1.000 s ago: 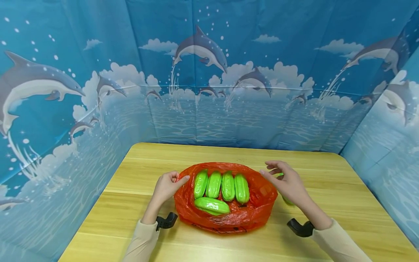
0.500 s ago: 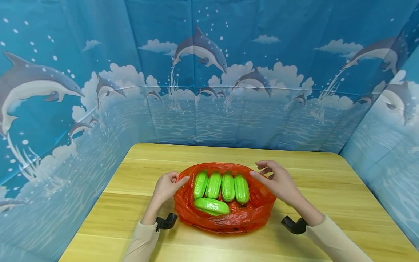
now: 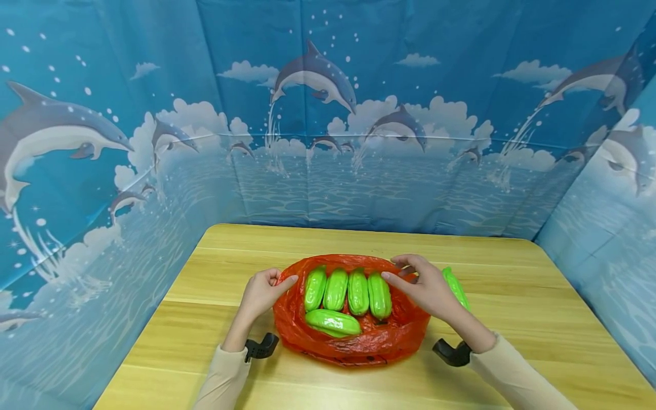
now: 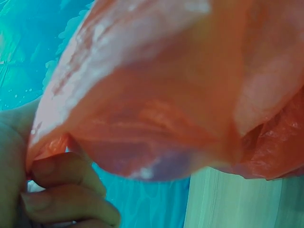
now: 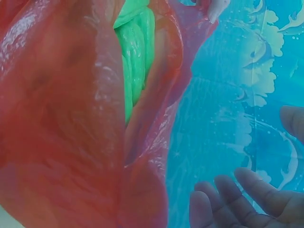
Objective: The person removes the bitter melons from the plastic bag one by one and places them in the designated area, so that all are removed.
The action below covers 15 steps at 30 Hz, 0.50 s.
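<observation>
A red plastic bag [image 3: 353, 350] lies wide open on the table, with several shiny green ridged gourds [image 3: 379, 295] inside. Most stand side by side at the back; one gourd [image 3: 333, 323] lies crosswise in front. My left hand [image 3: 260, 293] pinches the bag's left rim between thumb and fingers, and in the left wrist view its curled fingers [image 4: 66, 173] hold the film. My right hand [image 3: 430, 289] is over the bag's right rim, fingers loosely bent and holding nothing. The right wrist view shows those fingers [image 5: 237, 199] spread beside the film.
Another green gourd [image 3: 456, 287] lies on the table outside the bag, partly hidden behind my right hand. The wooden table [image 3: 205, 336] extends around the bag. A blue dolphin-print curtain [image 3: 328, 188] hangs behind it and at both sides.
My right hand has moved left, from beside the bag to over its right rim. The gourd on the table behind it shows more now. My left hand has stayed on the bag.
</observation>
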Each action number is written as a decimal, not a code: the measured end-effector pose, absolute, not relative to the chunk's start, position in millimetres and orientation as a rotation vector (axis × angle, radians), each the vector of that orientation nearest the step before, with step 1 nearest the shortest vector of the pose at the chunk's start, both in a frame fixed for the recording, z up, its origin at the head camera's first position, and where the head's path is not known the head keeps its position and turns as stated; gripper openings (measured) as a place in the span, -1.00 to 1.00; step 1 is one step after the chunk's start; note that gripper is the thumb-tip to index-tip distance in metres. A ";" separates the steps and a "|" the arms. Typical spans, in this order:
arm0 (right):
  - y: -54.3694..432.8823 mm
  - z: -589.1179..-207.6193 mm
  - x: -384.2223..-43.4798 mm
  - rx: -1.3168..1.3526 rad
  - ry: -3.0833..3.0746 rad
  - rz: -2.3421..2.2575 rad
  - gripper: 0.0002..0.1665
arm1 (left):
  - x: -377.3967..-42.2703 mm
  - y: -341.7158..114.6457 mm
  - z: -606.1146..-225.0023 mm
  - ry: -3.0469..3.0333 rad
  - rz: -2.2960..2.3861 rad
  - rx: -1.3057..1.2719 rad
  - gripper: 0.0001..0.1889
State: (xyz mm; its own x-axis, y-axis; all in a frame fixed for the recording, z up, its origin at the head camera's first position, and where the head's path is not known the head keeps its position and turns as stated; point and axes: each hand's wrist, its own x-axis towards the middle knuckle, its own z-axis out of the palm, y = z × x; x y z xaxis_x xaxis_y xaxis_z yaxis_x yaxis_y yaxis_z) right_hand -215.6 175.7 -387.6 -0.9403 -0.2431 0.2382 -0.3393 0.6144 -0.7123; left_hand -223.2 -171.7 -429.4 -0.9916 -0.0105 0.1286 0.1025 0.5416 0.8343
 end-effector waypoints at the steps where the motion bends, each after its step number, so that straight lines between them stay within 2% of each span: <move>1: 175.6 -388.3 -215.6 0.493 -2.719 1.232 -0.36 | -223.3 -171.5 -429.5 -2.654 -1.449 -0.080 -0.47; 15: 172.0 -396.0 -217.7 0.545 -2.777 1.205 -0.34 | -224.6 -171.8 -430.8 -2.653 -1.440 -0.091 -0.48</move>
State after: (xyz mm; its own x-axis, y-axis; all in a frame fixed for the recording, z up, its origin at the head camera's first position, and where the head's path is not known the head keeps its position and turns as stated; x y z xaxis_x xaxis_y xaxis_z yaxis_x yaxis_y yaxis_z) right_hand -217.7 172.0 -396.0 -0.9352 -0.2937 0.1977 -0.3450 0.6307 -0.6951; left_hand -224.6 -171.8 -430.8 -0.9908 -0.0055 0.1355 0.1106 0.5453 0.8309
